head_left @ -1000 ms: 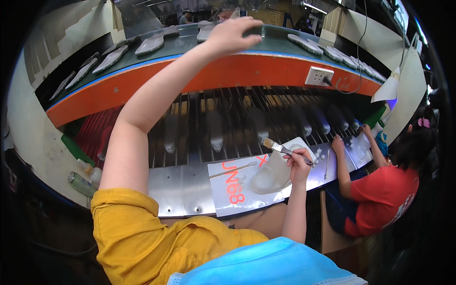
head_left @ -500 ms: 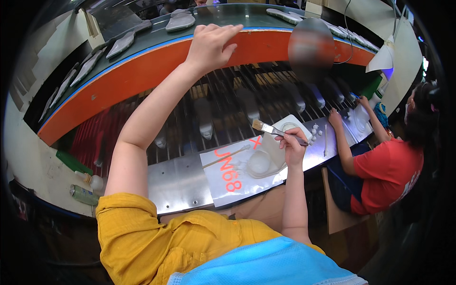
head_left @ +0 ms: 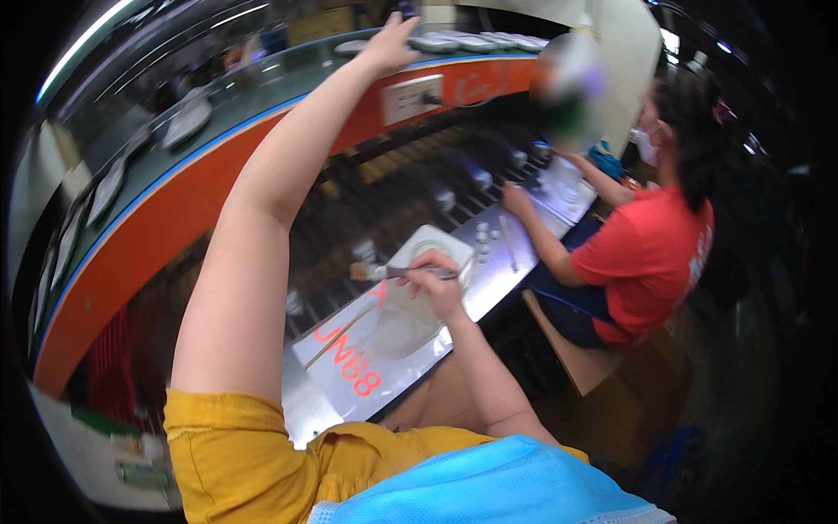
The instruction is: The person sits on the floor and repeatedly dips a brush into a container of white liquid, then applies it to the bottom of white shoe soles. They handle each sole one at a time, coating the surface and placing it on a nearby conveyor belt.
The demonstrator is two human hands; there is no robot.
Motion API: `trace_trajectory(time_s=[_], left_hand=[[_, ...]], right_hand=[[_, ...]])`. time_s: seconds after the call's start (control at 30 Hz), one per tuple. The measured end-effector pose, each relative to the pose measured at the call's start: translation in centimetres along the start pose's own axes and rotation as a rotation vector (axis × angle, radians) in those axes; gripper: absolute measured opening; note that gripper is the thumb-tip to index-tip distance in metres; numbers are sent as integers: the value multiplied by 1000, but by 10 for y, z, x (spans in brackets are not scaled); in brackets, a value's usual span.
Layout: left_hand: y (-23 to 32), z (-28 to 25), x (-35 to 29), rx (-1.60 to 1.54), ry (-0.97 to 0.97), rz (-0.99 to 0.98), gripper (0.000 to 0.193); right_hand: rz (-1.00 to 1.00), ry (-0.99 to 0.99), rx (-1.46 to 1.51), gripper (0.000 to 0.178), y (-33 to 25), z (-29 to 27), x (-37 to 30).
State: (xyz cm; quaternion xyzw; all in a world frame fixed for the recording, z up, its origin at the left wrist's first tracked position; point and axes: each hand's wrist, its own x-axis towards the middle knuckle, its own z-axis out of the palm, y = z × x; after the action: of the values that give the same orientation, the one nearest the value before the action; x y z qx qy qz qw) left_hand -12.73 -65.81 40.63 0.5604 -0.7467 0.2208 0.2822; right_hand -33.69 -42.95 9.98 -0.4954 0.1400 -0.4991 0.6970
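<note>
My left hand [head_left: 391, 44] is stretched out over the raised green conveyor belt [head_left: 253, 83], its fingers apart and nothing in them. Close beside it lies a row of pale shoe soles [head_left: 480, 42]. Nearer to me, my right hand [head_left: 434, 281] grips a flat paintbrush [head_left: 403, 272], its pale bristles pointing left. Under that hand are a square white container [head_left: 458, 248] and a round whitish dish [head_left: 400, 334]. The dish rests on a white sheet [head_left: 358, 406] with orange marks, and a thin stick [head_left: 336, 341] lies on the sheet. Motion blurs part of this.
More soles [head_left: 187, 120] lie along the belt to the left. Below its orange side [head_left: 209, 153] runs a lower rack of dark rods with shoes on it. A co-worker in a red shirt [head_left: 642, 236] sits to the right at the same metal ledge [head_left: 502, 266], near small white lumps.
The view has swung to the right. My left hand has reached farther over the belt, close to the row of soles. The brush is still in my right hand.
</note>
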Motion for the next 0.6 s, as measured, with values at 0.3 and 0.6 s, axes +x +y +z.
trace_trajectory(time_s=[0.3,0.6], left_hand=[[-20,6,18,104,-30,-114,41],[-8,-80,-48,87,-60,-19,23]], right_hand=[[-47,-37,38,7,-10,6,1],[-79,-8,2,4,-14,10,2]])
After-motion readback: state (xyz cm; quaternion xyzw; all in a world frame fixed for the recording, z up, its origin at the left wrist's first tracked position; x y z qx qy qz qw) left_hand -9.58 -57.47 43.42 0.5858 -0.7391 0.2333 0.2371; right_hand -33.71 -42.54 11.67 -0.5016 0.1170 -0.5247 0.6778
